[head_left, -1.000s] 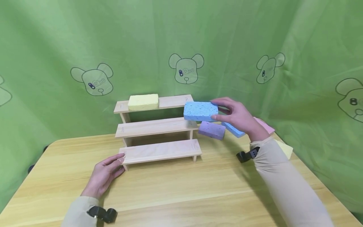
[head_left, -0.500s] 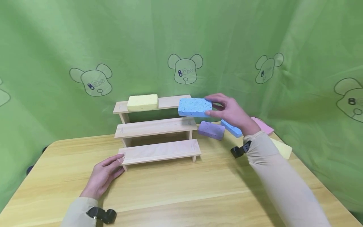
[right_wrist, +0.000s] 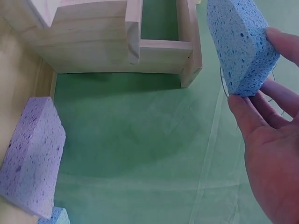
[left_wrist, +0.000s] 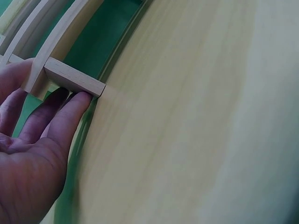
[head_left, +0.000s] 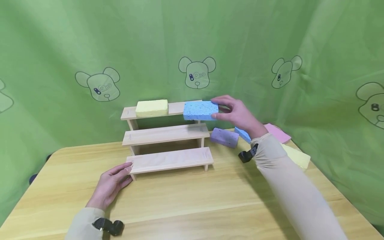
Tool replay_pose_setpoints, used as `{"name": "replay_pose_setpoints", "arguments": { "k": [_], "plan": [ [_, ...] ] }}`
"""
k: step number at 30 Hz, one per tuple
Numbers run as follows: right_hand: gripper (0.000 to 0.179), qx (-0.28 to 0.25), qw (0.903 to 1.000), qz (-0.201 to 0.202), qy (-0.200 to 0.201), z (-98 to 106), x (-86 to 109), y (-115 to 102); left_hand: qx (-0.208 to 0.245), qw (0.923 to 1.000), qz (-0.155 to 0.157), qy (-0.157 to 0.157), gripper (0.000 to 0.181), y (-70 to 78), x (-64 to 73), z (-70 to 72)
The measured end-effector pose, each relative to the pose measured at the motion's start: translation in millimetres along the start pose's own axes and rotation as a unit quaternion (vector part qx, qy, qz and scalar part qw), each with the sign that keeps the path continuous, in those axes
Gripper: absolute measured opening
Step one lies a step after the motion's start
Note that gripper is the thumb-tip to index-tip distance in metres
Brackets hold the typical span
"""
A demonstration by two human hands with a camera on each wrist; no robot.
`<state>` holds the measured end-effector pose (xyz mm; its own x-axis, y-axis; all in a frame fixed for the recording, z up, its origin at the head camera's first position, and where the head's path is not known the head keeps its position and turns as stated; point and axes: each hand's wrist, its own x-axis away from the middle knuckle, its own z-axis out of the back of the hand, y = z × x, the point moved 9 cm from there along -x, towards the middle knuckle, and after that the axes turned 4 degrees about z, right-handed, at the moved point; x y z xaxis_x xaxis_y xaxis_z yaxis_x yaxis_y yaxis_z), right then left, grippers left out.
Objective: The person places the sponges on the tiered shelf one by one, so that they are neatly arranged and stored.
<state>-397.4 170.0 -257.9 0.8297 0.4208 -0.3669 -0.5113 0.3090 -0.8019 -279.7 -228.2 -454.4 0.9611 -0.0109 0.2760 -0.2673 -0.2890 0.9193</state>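
Fingers and thumb of the right hand [head_left: 240, 115] pinch one short end of the blue sponge [head_left: 200, 110], a little right of the middle of the frame. The sponge sits level at the right end of the top step of the wooden step shelf [head_left: 166, 135]. I cannot tell if the sponge is touching the step or is just above it. In the right wrist view the blue sponge [right_wrist: 240, 44] is at the upper right, with fingertips [right_wrist: 282, 42] on its end.

At the lower left of the frame, the left hand [head_left: 111, 185] lies flat on the bench [head_left: 192, 200]. Its fingers are straight and it holds nothing. The fingertips touch the left end of the bottom step. In the left wrist view the fingers [left_wrist: 70, 116] press against the end of the wooden board.

A yellow sponge [head_left: 151, 107] lies on the left part of the top step. The middle step and bottom step are bare wood.

Just right of the shelf, a purple sponge [head_left: 224, 137] lies on the bench. Another blue sponge [head_left: 243, 134] peeks out behind the right wrist. A pink sponge [head_left: 277, 132] and a pale yellow sponge [head_left: 297, 156] lie farther right, near the bench edge.

A green cloth [head_left: 60, 43] with bear faces hangs behind it all.
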Motion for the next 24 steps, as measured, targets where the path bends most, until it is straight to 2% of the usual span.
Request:
{"name": "replay_pose_setpoints", "arguments": {
  "k": [10,19,24],
  "plan": [
    [0.057,0.006,0.9999,0.009,0.007,-0.9,-14.3,-4.7,-0.001,1.0000,-0.002,0.003,0.018,0.5,0.9,0.9],
    [0.054,-0.038,0.9993,0.007,0.002,-8.7,-26.7,-6.1,0.000,1.0000,0.000,0.008,0.018,-2.0,0.1,1.9],
    [0.053,-0.043,0.9990,0.004,0.002,-11.7,-32.9,-5.9,0.003,1.0000,-0.003,0.005,0.018,-2.0,-0.3,0.9]
  ]
}}
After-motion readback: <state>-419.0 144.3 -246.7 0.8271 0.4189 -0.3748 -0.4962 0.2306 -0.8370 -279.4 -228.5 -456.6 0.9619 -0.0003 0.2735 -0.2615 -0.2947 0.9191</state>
